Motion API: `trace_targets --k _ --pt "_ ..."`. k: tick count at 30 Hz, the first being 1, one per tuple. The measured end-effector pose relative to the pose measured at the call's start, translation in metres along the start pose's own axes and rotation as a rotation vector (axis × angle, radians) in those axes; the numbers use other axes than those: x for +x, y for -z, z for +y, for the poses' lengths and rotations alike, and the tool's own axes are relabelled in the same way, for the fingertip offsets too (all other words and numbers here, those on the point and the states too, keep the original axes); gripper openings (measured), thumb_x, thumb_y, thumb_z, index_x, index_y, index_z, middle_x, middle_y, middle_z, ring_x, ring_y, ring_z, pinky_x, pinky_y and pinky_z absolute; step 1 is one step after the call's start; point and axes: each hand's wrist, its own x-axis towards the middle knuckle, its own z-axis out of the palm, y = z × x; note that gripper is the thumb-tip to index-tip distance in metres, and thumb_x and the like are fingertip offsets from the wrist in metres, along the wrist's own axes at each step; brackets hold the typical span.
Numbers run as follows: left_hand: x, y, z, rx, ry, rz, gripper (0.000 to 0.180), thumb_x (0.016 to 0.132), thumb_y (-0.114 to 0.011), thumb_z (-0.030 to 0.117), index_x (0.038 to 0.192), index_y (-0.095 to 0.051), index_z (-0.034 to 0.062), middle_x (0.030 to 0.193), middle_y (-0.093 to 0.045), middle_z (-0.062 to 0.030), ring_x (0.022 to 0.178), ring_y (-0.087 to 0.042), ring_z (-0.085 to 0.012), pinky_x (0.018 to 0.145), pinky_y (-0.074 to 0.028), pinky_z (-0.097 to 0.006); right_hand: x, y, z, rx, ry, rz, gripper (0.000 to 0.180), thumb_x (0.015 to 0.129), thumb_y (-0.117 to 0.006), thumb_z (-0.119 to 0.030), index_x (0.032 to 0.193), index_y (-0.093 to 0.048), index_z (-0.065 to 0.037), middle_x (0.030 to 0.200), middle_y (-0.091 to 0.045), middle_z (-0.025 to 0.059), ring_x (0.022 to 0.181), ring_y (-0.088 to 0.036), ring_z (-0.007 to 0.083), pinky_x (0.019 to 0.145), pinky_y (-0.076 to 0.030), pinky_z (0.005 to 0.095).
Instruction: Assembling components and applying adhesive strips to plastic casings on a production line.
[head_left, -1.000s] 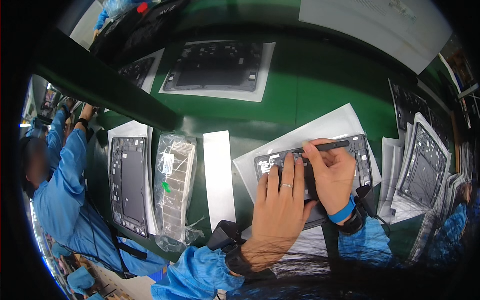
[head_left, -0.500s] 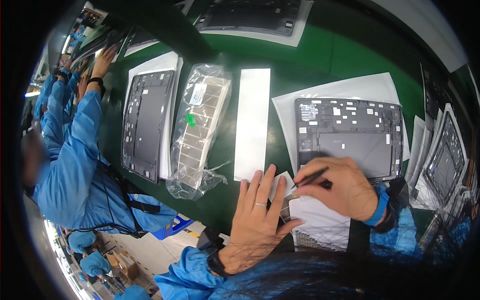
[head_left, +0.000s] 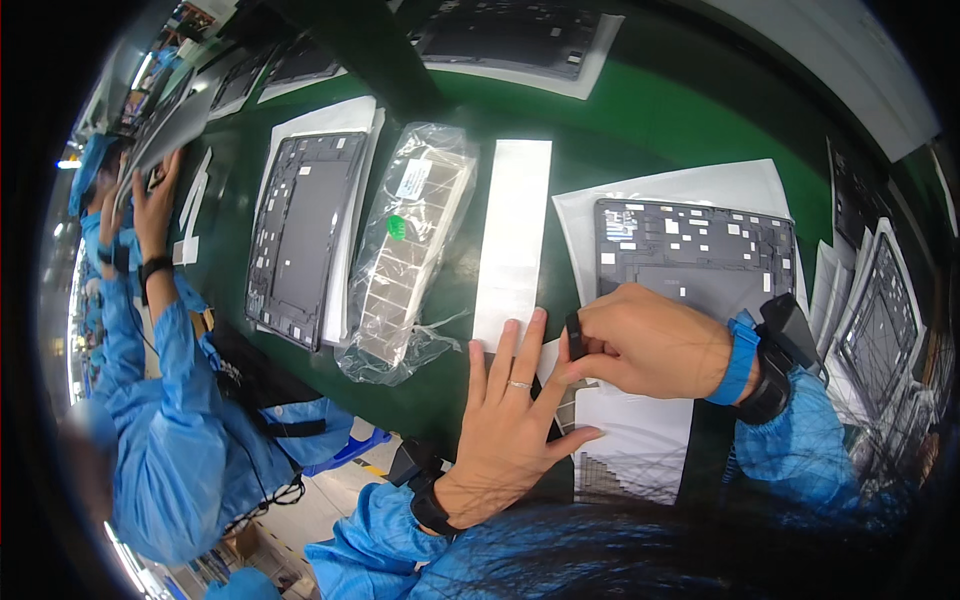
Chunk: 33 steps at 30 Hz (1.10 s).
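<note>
Head view: my work had shifted nearer from the rectangular grey shell (head_left: 735, 262); my left hand (head_left: 508, 418) spread flat, empty; my right hand (head_left: 645, 345) pinched a slim black tool (head_left: 574, 336).

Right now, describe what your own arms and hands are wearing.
Both sleeves are blue. The ungloved left hand has a silvery ring, black wristband and dark box; the ungloved right hand has a blue band, black strap and second dark box.

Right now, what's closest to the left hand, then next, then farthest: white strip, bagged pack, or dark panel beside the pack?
1. White strip: against the left hand.
2. Bagged pack: left of the strip.
3. Dark panel: farther left.
</note>
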Motion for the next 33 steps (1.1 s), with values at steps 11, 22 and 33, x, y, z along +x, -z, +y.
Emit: trace_targets --k 11,22,33 --pt "0.071 -0.006 0.05 -0.13 -0.378 -0.108 0.083 0.091 -0.079 0.044 0.157 -0.048 0.0047 0.167 -0.035 -0.0245 0.153 -0.037 -0.0453 0.126 -0.03 -0.058 -0.121 0.003 0.066 0.471 -0.348 1.647 0.023 0.102 -0.076 -0.016 0.115 -0.072 0.003 0.101 -0.077 0.0095 0.091 -0.073 0.0144 0.084 -0.057 0.0276" --pt "0.167 -0.068 0.116 -0.036 -0.502 0.005 0.089 0.09 -0.075 0.052 0.156 -0.046 -0.0007 0.166 -0.039 -0.0173 0.151 -0.04 -0.038 0.126 -0.029 -0.059 -0.129 -0.014 0.088 0.352 -0.494 1.852 0.026 0.105 -0.074 -0.022 0.116 -0.069 0.001 0.102 -0.075 0.0095 0.094 -0.074 0.0154 0.075 -0.057 0.027" --pt "0.17 -0.058 0.122 0.056 -0.439 -0.018 0.086 0.084 -0.083 0.05 0.149 -0.056 0.0004 0.16 -0.045 -0.0154 0.145 -0.045 -0.0375 0.119 -0.037 -0.062 -0.132 -0.015 0.087 0.557 -0.501 1.807 0.023 0.104 -0.075 -0.018 0.114 -0.068 0.002 0.101 -0.075 0.0089 0.091 -0.074 0.0146 0.077 -0.057 0.0273"
